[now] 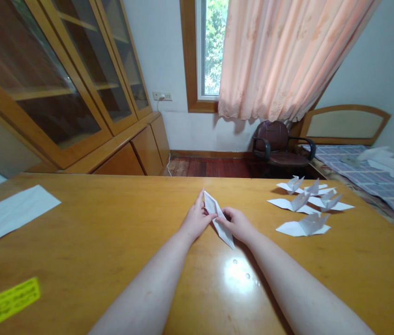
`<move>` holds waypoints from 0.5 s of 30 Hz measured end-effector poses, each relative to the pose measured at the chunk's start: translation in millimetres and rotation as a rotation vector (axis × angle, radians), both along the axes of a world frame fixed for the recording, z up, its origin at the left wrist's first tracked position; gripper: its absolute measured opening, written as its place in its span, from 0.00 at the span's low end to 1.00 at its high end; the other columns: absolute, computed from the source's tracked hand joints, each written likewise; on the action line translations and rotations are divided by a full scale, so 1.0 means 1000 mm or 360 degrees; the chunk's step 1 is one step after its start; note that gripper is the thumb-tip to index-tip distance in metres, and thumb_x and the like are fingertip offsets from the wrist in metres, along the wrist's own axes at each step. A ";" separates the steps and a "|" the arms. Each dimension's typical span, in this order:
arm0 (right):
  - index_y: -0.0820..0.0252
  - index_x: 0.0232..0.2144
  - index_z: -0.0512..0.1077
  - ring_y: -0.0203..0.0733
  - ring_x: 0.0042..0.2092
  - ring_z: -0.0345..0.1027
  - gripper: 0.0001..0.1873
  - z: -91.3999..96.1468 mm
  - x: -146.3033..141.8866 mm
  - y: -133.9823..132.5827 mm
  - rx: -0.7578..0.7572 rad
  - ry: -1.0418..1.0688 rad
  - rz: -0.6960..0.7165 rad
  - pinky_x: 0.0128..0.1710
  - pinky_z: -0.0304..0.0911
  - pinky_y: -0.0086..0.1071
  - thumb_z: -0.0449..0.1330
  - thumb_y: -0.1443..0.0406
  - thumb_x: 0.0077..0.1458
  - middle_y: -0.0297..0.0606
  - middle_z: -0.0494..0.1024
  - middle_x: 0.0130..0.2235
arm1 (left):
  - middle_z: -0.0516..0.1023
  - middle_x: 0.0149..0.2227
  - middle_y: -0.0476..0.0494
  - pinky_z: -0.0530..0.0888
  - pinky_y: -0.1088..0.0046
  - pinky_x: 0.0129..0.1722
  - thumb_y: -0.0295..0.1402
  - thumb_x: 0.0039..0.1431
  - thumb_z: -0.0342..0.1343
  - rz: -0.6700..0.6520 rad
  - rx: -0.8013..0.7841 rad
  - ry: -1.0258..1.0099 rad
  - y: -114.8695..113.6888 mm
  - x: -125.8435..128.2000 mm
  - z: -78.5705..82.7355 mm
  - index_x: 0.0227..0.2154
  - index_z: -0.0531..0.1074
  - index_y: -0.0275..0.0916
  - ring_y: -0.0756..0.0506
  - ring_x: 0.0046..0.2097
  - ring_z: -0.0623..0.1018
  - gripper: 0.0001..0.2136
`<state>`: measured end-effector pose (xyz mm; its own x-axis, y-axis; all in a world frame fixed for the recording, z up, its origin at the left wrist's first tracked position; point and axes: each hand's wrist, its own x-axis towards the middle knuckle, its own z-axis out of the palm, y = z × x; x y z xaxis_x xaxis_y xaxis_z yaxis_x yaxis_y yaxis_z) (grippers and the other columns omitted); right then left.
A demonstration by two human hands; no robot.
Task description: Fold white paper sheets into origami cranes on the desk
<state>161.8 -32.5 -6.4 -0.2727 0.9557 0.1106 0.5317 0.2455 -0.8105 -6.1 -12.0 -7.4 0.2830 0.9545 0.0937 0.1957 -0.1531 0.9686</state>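
Observation:
Between my two hands is a folded white paper, a long narrow diamond slanting from upper left to lower right just above the table. My left hand grips its upper left side, thumb on the face and fingers along the edge. From the right, my right hand pinches the middle, its thumb on top and the other fingers partly hidden behind. Several folded white paper cranes with spread wings stand in a group on the table to the right.
The wooden table has white paper sheets at its left and a yellow label at the lower left. Beyond it are a glass-door cabinet, a brown armchair and a bed.

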 end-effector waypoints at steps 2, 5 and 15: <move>0.61 0.34 0.72 0.38 0.32 0.67 0.11 0.000 0.000 0.000 -0.0002 -0.0003 0.0002 0.32 0.60 0.29 0.56 0.59 0.52 0.35 0.76 0.31 | 0.75 0.40 0.44 0.74 0.71 0.38 0.25 0.49 0.56 0.0002 0.0036 0.0058 -0.001 0.000 0.003 0.62 0.33 0.43 0.49 0.37 0.77 0.43; 0.61 0.34 0.71 0.38 0.33 0.67 0.11 0.000 0.001 0.000 -0.0009 -0.0003 0.0008 0.32 0.59 0.29 0.55 0.60 0.53 0.36 0.75 0.32 | 0.74 0.42 0.44 0.72 0.69 0.44 0.27 0.50 0.56 0.0009 0.0163 0.0150 -0.002 -0.002 0.004 0.62 0.36 0.42 0.48 0.41 0.76 0.41; 0.61 0.38 0.70 0.40 0.36 0.67 0.12 0.003 0.001 -0.001 0.0012 -0.0065 0.0013 0.36 0.59 0.31 0.54 0.62 0.53 0.37 0.75 0.36 | 0.68 0.48 0.42 0.68 0.67 0.50 0.32 0.60 0.45 0.0374 0.0546 0.0373 0.005 -0.010 0.000 0.54 0.61 0.43 0.48 0.46 0.71 0.18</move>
<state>162.6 -33.1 -3.2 -0.2849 0.9526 0.1062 0.5625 0.2559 -0.7862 -16.5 -7.3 -7.4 0.1143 0.9202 0.3744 0.4703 -0.3821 0.7955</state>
